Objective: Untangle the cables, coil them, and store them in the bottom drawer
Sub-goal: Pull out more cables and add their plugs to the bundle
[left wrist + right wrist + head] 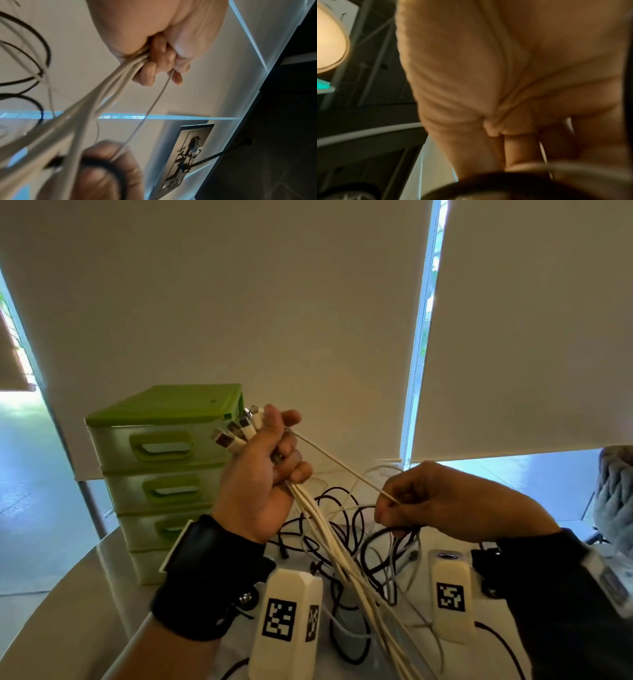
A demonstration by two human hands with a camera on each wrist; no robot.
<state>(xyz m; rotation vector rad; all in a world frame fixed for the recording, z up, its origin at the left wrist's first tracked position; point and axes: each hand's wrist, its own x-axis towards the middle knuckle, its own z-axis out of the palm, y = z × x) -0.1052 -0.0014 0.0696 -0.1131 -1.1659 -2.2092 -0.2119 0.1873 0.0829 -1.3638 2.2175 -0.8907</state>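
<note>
The left hand [260, 470] is gripping a bundle of white cables [329, 539] just below their plugs [236, 429], fingers [294, 470] curled tight around the bundle. The plugs are fanning out above the fist; the cable lengths are trailing down from under the little finger toward the surface [78, 604]. The right hand [442, 501] is pinching a single white strand [342, 467] between thumb and fingertips, pulled taut from the top of the left fist. A black loop also seems caught under the right fingers (the left wrist view suggests this; the right wrist view is too blurred to confirm).

Risks from here:
- The strand is likely snagging if pulled harder, because black cables [346, 518] are lying looped through the white ones below both hands. A hard pull would probably tighten a knot.
- The left grip is holding many cables at once; loosening it to free one could let the plugs slip out of line.
- The trailing lengths could drag the loose pile off the surface.

Hand pose: the left forearm is raised, fist upright, palm facing the right hand. The right hand is lower and level, knuckles up, fingertips pointing toward the left fist. The green drawer unit [164, 460] is standing beyond the left fingers, its drawers closed; the bottom drawer [147, 566] is partly hidden behind the left wrist.
</note>
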